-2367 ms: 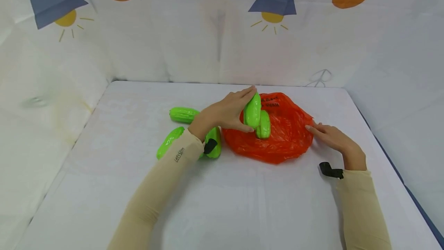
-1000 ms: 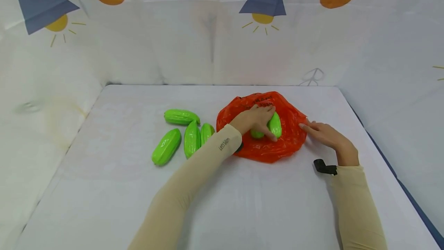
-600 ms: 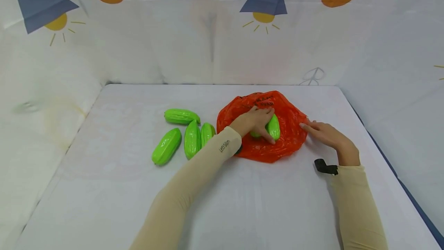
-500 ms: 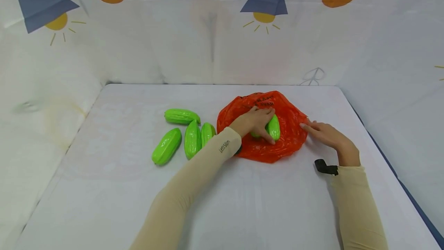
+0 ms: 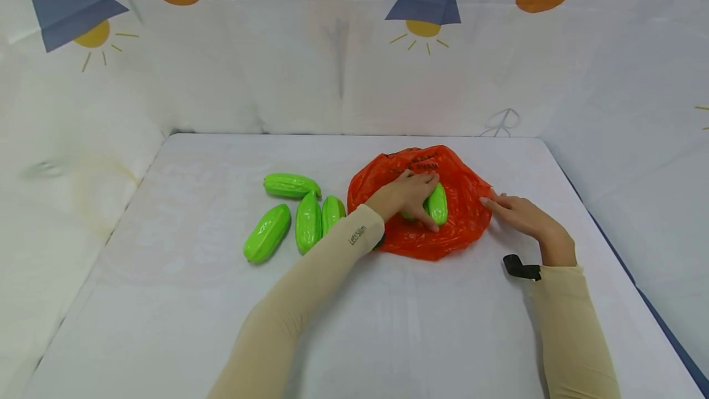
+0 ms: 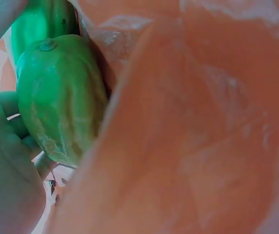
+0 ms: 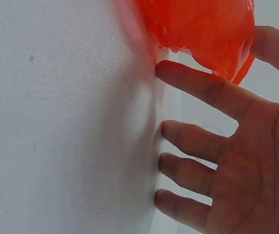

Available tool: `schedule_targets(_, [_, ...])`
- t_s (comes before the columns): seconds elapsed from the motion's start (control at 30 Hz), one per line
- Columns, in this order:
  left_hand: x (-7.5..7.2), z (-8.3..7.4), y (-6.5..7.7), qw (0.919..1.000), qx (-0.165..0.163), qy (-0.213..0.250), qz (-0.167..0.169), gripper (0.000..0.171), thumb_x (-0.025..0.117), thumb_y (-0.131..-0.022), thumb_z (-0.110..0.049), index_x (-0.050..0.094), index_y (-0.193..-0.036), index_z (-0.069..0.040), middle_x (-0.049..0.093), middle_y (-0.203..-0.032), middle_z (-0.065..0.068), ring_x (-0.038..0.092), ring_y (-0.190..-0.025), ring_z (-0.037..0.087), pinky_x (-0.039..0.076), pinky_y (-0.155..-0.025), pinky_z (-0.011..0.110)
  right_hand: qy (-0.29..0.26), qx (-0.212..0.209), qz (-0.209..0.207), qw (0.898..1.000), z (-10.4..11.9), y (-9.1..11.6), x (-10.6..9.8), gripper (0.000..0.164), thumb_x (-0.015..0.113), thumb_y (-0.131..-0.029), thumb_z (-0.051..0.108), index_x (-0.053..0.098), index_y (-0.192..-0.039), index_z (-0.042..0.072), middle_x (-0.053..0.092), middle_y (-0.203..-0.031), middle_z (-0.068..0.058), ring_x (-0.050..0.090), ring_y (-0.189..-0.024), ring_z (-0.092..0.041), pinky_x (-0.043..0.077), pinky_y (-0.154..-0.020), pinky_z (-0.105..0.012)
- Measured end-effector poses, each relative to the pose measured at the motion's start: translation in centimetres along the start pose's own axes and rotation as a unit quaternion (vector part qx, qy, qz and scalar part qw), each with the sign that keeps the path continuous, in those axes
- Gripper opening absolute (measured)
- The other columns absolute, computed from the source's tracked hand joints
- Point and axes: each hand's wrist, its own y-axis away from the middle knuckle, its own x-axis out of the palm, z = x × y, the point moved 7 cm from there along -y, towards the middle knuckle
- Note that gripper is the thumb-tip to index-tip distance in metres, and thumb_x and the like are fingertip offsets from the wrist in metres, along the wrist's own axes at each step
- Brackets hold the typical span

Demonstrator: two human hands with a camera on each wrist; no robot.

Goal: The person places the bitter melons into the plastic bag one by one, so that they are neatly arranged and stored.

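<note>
On our white counter (image 5: pixel 443 331), our left hand (image 5: pixel 408 194) has lowered its gripped, glossy, elongated green gourd (image 5: pixel 437 205) into the red plastic bag (image 5: pixel 468 202), joining another inside; our right hand (image 5: pixel 522 217) pinches the rim.

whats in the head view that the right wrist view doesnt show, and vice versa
Only the head view: the left hand on a glossy green ridged vegetable inside the crinkled red plastic bag, four more such vegetables lying to the left of the bag, and both tan fabric sleeves.

Only the right wrist view: the palm of the right hand and all its fingers seen spread.

Both share: the right hand at the bag's edge, the bag itself and the white-covered tabletop.
</note>
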Motion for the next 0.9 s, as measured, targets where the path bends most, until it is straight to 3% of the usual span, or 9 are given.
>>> schedule_targets(0.27, [-0.5, 0.1, 0.7, 0.9997, 0.011, -0.013, -0.018, 0.119, 0.061, -0.079, -0.074, 0.000, -0.158, -0.010, -0.002, -0.167, 0.004, -0.001, -0.154, 0.016, 0.005, -0.125, 0.038, 0.000, -0.012, -0.005, 1.000, 0.2, -0.1, -0.1, 0.092, 0.029, -0.097, 0.068, 0.026, -0.150, -0.008, 0.027, -0.150, -0.038, 0.027, -0.136, -0.056, 0.029, -0.103, -0.074])
schedule_targets(0.43, [-0.9, 0.2, 1.1, 0.9986, 0.027, -0.023, -0.041, 0.117, 0.060, -0.079, -0.074, 0.004, -0.158, -0.008, 0.001, -0.167, 0.006, 0.001, -0.154, 0.018, 0.011, -0.123, 0.040, 0.001, -0.010, -0.004, 1.000, 0.1, -0.1, 0.0, 0.093, 0.029, -0.096, 0.069, 0.025, -0.151, -0.006, 0.025, -0.151, -0.037, 0.025, -0.137, -0.056, 0.027, -0.104, -0.074])
schedule_targets(0.6, [-0.9, 0.6, 1.6, 0.9987, 0.028, -0.005, -0.043, 0.117, 0.060, -0.079, -0.074, 0.005, -0.158, -0.009, 0.002, -0.167, 0.004, 0.003, -0.154, 0.017, 0.011, -0.124, 0.039, -0.007, -0.005, -0.001, 1.000, -0.1, 0.0, 0.1, 0.095, 0.029, -0.095, 0.071, 0.023, -0.151, -0.005, 0.023, -0.152, -0.037, 0.022, -0.138, -0.057, 0.027, -0.104, -0.075])
schedule_targets(0.73, [-1.5, 0.9, 2.7, 0.9970, 0.035, 0.017, -0.067, 0.118, 0.061, -0.078, -0.075, 0.005, -0.158, -0.009, 0.004, -0.167, 0.003, 0.005, -0.153, 0.016, 0.011, -0.124, 0.039, -0.010, -0.008, -0.003, 1.000, -0.1, -0.1, 0.1, 0.095, 0.030, -0.095, 0.070, 0.024, -0.151, -0.006, 0.025, -0.152, -0.037, 0.023, -0.138, -0.057, 0.027, -0.104, -0.074])
schedule_targets(0.9, [-2.6, 1.5, 5.1, 0.9922, 0.043, 0.052, -0.105, 0.118, 0.061, -0.078, -0.074, 0.002, -0.158, -0.010, 0.003, -0.166, 0.002, 0.005, -0.153, 0.015, 0.008, -0.125, 0.040, -0.002, -0.016, -0.008, 1.000, 0.1, -0.1, -0.1, 0.093, 0.029, -0.096, 0.069, 0.027, -0.150, -0.007, 0.028, -0.150, -0.038, 0.027, -0.136, -0.056, 0.028, -0.105, -0.073])
